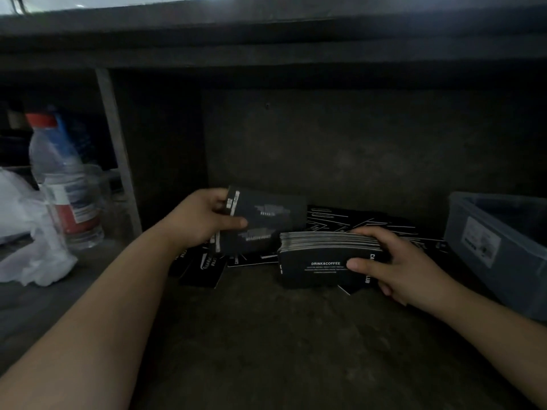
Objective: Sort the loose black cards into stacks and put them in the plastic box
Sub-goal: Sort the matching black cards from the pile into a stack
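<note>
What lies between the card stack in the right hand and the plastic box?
Head view: the right hand itself, gripping the stack, fills most of that stretch; behind it loose black cards lie scattered toward the plastic box.

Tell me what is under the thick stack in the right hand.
The corner of one loose card pokes out beneath the stack, which the right hand grips. More loose cards lie behind it. Anything else under it is covered.

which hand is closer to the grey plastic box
Right. The right hand, gripping the card stack, sits just left of the plastic box; the left hand, holding a few cards, is farther left, beyond that stack.
</note>
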`<state>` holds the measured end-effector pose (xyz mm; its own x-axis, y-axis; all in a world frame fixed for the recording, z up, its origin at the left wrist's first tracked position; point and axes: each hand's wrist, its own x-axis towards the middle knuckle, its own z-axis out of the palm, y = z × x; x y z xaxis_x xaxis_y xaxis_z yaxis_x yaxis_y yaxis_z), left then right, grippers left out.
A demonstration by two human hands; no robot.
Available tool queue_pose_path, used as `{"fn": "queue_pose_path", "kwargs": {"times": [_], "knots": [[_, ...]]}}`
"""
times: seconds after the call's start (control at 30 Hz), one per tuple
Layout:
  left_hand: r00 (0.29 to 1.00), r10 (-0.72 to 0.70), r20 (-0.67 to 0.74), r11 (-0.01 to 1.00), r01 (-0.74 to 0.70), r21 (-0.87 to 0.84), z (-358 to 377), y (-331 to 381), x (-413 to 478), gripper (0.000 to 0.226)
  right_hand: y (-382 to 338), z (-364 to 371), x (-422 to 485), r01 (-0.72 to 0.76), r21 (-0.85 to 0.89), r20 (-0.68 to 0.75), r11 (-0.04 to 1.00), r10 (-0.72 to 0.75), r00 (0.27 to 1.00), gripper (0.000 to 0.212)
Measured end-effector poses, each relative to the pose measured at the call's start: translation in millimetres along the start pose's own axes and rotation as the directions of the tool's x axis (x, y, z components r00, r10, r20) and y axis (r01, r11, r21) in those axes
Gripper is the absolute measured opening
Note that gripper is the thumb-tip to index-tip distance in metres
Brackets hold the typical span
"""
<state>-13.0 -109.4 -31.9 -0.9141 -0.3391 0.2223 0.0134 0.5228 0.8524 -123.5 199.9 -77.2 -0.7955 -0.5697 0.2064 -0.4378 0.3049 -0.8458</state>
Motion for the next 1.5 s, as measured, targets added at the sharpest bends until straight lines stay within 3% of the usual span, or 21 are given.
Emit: {"fn": "queue_pose_path", "kwargs": {"times": [0.07,0.1,0.17,0.2,0.33,0.5,0.63,0.73,0.8,0.87,0.93,1.03,1.13,1.3,1.5], "knots": [[0.986,0.085,-0.143,0.992,-0.097,-0.080,4.3,3.5,0.6,0.042,-0.5,0.6,0.4,-0.005,0.017,-0.004,1.000,0.005,1.000,0.055],[0.971,0.130,-0.203,0.983,-0.153,-0.101,5.8,2.6,1.5,0.056,-0.6,0.5,1.0,-0.010,0.017,-0.007,1.000,0.011,1.000,0.057],[0.942,0.209,-0.262,0.973,-0.227,-0.040,7.0,-2.4,2.5,0.090,-1.6,0.5,1.2,-0.013,0.018,-0.009,1.000,0.013,1.000,0.056],[0.936,0.244,-0.254,0.969,-0.245,0.026,7.2,-4.8,2.1,0.097,-1.7,0.4,1.3,-0.013,0.019,-0.007,1.000,0.013,1.000,0.055],[0.961,0.262,-0.090,0.947,-0.238,0.213,10.0,-14.0,6.8,0.067,-2.6,0.2,0.5,-0.001,0.013,-0.012,1.000,0.001,1.000,0.051],[0.989,0.145,0.017,0.983,-0.146,0.111,9.3,-25.1,13.8,0.092,-3.0,-1.0,0.2,-0.007,0.020,-0.014,1.000,0.008,1.000,0.051],[0.982,0.189,-0.029,0.979,-0.187,0.078,13.5,-22.1,13.1,0.076,-3.0,-0.4,-0.5,-0.010,0.021,-0.012,1.000,0.010,1.000,0.052],[0.943,0.255,-0.214,0.966,-0.242,0.087,14.5,-11.5,12.3,0.068,-2.9,-1.3,-0.2,-0.014,0.025,-0.016,1.000,0.015,1.000,0.053],[0.913,0.263,-0.311,0.959,-0.283,-0.019,12.7,-4.8,13.2,0.041,-4.0,-2.0,-0.8,-0.014,0.021,-0.013,1.000,0.015,1.000,0.053],[0.922,0.214,-0.323,0.945,-0.280,-0.171,12.7,2.0,10.3,0.020,-4.9,-2.4,-1.5,-0.005,0.004,-0.006,1.000,0.006,1.000,0.050],[0.932,0.152,-0.328,0.902,-0.267,-0.340,14.0,7.1,7.4,0.015,-6.0,-2.6,-1.9,0.000,-0.002,0.000,1.000,0.000,1.000,0.048],[0.927,0.084,-0.365,0.761,-0.296,-0.577,10.1,10.9,7.1,0.015,-5.9,-2.7,-1.8,-0.003,0.000,0.004,1.000,0.003,1.000,0.049],[0.925,0.078,-0.372,0.703,-0.315,-0.637,5.1,5.7,12.2,0.018,-3.4,-2.9,-0.4,-0.003,0.005,-0.001,1.000,0.003,1.000,0.050],[0.979,0.011,-0.203,0.907,-0.095,-0.410,0.0,-10.0,19.8,0.028,-1.0,-2.1,0.3,-0.009,0.028,-0.013,1.000,0.010,1.000,0.052],[0.983,-0.181,-0.039,0.945,0.163,-0.282,1.6,-16.8,16.7,0.036,-1.9,-3.4,0.0,-0.007,0.031,-0.007,1.000,0.008,1.000,0.050]]}}
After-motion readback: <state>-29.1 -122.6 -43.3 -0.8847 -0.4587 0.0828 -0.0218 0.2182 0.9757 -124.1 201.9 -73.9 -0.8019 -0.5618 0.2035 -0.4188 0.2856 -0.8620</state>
